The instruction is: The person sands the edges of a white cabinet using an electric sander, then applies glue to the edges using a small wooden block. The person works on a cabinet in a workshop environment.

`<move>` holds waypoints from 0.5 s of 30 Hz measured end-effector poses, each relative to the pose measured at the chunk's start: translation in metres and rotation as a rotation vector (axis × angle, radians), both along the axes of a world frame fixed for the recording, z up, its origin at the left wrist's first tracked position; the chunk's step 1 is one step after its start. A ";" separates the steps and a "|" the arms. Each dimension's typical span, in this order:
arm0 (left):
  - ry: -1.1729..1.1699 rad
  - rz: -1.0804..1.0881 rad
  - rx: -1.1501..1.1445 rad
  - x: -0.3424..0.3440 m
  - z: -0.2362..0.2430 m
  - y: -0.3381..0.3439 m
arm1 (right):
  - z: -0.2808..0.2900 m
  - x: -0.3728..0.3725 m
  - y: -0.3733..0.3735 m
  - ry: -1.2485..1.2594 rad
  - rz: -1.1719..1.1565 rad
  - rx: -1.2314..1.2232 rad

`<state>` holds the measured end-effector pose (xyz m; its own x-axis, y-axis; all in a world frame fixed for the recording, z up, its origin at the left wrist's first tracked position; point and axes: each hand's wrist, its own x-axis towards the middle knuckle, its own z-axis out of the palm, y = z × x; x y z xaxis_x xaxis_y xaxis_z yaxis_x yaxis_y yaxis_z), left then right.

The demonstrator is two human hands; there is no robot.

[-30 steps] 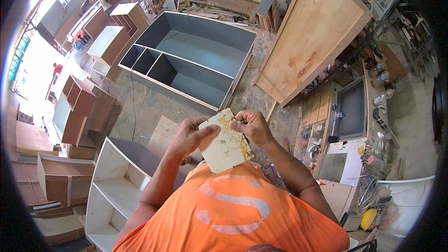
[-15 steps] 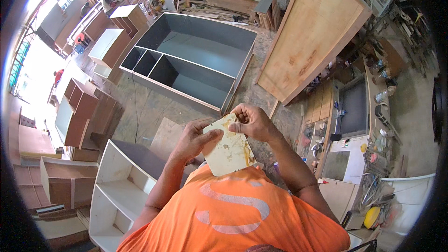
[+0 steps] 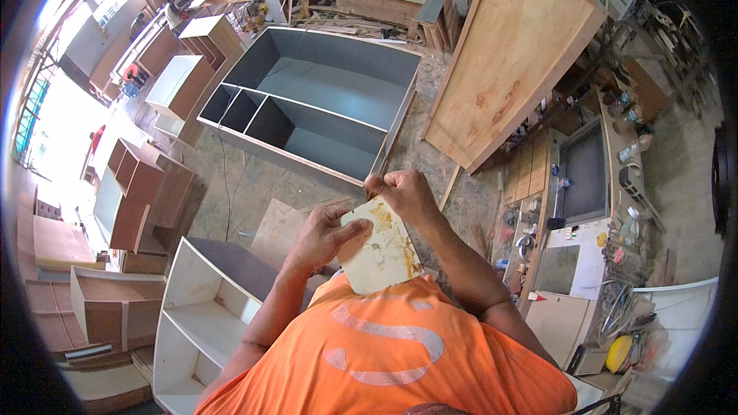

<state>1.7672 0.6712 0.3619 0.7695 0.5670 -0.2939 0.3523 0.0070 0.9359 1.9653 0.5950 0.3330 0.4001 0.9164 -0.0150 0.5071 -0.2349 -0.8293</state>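
Pale, thin rectangular board piece [image 3: 382, 250], blotched with yellow-brown stains, held at chest height above the orange shirt [image 3: 392, 350]; left hand [image 3: 323, 234] fingers clamped along its left edge, right hand [image 3: 403, 194] fingers pinched together on its top corner. Beyond the board piece: grey open cabinet carcass [image 3: 315, 104] on the floor, with a plywood panel [image 3: 511, 61] to its right. Left of and below the board piece: white shelf unit [image 3: 204, 311].

Only one view is given, from a wide fisheye camera worn on the person's head. It looks steeply down over the orange shirt [image 3: 384, 353] onto both hands, which are close beneath the lens near the middle of the picture. Beyond the hands, farther from the camera, the grey cabinet [image 3: 315, 104] lies open on the workshop floor. Right of that cabinet a large wooden panel [image 3: 511, 58] leans. Straight edges bend toward the dark round rim.
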 end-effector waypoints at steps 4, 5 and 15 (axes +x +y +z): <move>-0.054 0.024 -0.070 -0.003 -0.009 -0.002 | 0.017 0.003 -0.015 0.156 0.106 -0.007; -0.050 0.033 -0.101 -0.004 -0.010 -0.003 | 0.021 0.005 -0.021 0.282 0.122 -0.048; -0.057 0.059 -0.207 -0.008 -0.009 -0.003 | 0.000 0.001 -0.051 0.866 0.149 0.236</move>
